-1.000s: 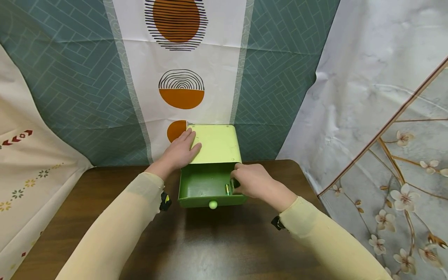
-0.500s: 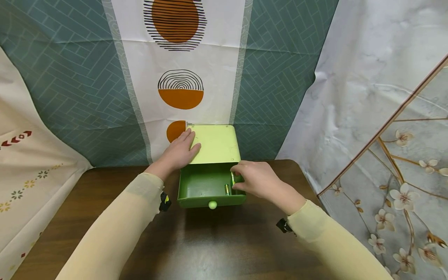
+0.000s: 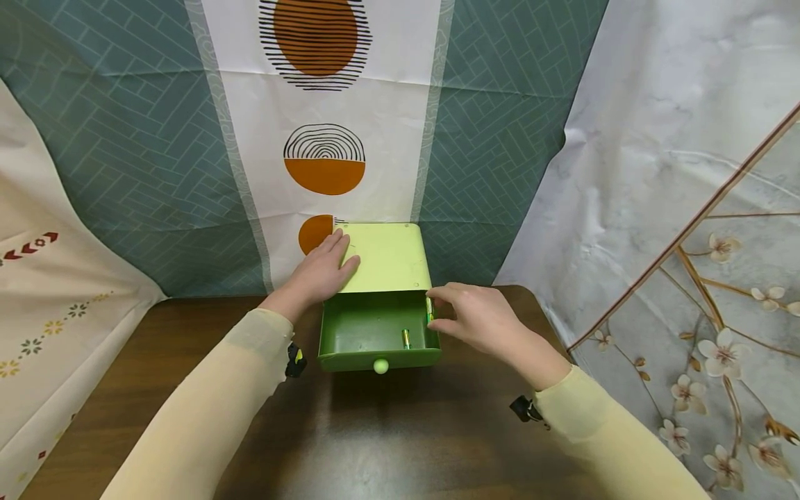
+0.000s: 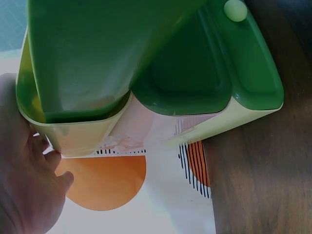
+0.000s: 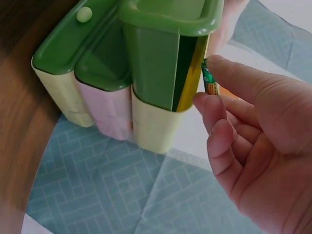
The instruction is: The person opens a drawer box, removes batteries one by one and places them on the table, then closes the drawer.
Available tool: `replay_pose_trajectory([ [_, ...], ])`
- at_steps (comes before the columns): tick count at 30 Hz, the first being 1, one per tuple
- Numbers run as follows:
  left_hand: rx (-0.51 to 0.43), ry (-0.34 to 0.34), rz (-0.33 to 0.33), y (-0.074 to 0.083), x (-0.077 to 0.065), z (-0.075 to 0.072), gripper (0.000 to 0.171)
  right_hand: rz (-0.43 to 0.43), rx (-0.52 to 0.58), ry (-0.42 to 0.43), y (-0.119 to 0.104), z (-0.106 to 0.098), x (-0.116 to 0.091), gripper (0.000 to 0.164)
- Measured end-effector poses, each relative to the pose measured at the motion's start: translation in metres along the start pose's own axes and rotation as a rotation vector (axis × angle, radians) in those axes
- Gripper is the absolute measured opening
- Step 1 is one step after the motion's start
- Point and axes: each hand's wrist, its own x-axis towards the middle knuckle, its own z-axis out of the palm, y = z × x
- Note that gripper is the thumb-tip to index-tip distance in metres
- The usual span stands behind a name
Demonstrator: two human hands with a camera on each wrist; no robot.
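Observation:
My right hand (image 3: 478,312) pinches a small green-and-gold battery (image 5: 210,82) between thumb and fingers, just right of the open drawer's side. A second battery (image 3: 406,339) lies in the green drawer (image 3: 359,332), near its right front corner. That drawer is pulled out of the top of a pale yellow-green cabinet (image 3: 389,257) and has a light round knob (image 3: 380,366). Flat on the cabinet's top left edge rests my left hand (image 3: 317,272), its fingers straight and holding nothing.
Below the open drawer, the wrist views show more green drawer fronts, one in a pink section (image 5: 105,105). The cabinet stands on a dark wooden table (image 3: 400,430), close to the patterned cloth (image 3: 487,208) behind it.
The right hand has come up out of the drawer and moved right, now with a battery in its fingertips. The other battery stays in the drawer. My left hand has stayed put.

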Motion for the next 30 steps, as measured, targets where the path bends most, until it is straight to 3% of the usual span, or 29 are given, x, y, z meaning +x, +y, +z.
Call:
replay_pose_trajectory([
  [15, 0.001, -0.012, -0.012, 0.000, 0.000, 0.000, 0.078, 0.115, 0.051, -0.029, 0.034, 0.001, -0.018, 0.051],
  [23, -0.004, -0.016, -0.015, 0.002, -0.001, -0.001, 0.078, 0.159, 0.050, -0.080, 0.054, 0.015, -0.020, 0.051],
  [30, -0.001, -0.020, -0.019, 0.002, -0.001, -0.002, 0.078, 0.184, 0.040, -0.141, 0.075, 0.041, -0.021, 0.050],
])
